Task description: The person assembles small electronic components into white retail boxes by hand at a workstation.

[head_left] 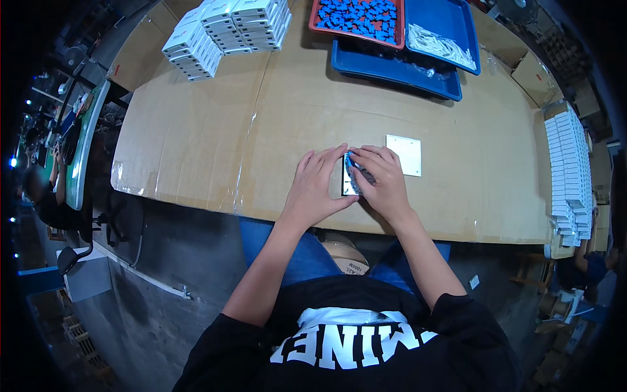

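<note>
In front of me on the cardboard-covered table lies a small, shallow box (347, 187) with a dark rim and a pale inside. My left hand (313, 188) grips it along its left side, thumb at the near end and fingers at the far end. Over the box, my right hand (384, 181) has its fingers closed on a dark, bunched item (362, 172) with a blue part near its far end. My fingers hide much of it, so its kind is unclear. A flat white square lid or box (404, 155) lies just beyond my right hand.
Stacked white boxes (225, 29) stand at the far left. At the back, a red tray (358, 23) of blue pieces and a blue tray (444, 36) of white pieces rest on another blue tray (392, 73). More white boxes (567, 173) line the right edge. Another person (49, 189) sits far left.
</note>
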Demonstrator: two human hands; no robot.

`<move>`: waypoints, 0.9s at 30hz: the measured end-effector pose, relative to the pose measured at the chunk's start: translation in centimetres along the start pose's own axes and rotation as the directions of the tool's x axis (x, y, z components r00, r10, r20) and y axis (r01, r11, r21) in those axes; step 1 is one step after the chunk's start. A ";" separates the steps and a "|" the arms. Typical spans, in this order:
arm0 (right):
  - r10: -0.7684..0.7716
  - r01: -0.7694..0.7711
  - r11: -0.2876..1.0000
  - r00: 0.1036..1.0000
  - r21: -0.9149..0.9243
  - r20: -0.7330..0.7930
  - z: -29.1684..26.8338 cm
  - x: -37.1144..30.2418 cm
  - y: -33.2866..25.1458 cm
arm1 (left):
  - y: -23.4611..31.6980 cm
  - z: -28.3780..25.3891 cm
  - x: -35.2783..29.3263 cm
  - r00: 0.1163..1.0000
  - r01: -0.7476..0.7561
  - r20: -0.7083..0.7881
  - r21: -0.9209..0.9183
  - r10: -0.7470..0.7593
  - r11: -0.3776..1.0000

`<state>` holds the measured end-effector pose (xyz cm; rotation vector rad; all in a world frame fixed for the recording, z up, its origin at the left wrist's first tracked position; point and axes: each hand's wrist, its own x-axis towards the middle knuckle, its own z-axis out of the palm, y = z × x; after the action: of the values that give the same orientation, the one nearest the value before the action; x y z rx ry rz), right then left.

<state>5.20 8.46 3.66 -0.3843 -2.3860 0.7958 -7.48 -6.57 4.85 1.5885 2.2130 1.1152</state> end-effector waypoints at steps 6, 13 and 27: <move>-0.108 0.119 0.970 0.992 -0.210 0.063 -0.6 0.4 -0.6 | 0.0 -0.1 0.1 1.000 0.010 0.015 0.002 -0.010 1.000; -0.160 0.240 0.897 0.959 -0.370 0.234 -1.6 1.0 -1.5 | -0.1 0.0 0.1 0.999 0.015 0.031 -0.009 -0.015 1.000; -0.109 0.298 0.856 0.903 -0.423 0.415 -2.4 1.3 -2.3 | 0.1 -0.1 0.3 1.000 0.003 0.028 0.039 -0.004 0.999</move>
<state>5.46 8.28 7.24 -0.1612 -2.9270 0.1698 -7.63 -6.34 5.06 1.6044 2.2316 1.0489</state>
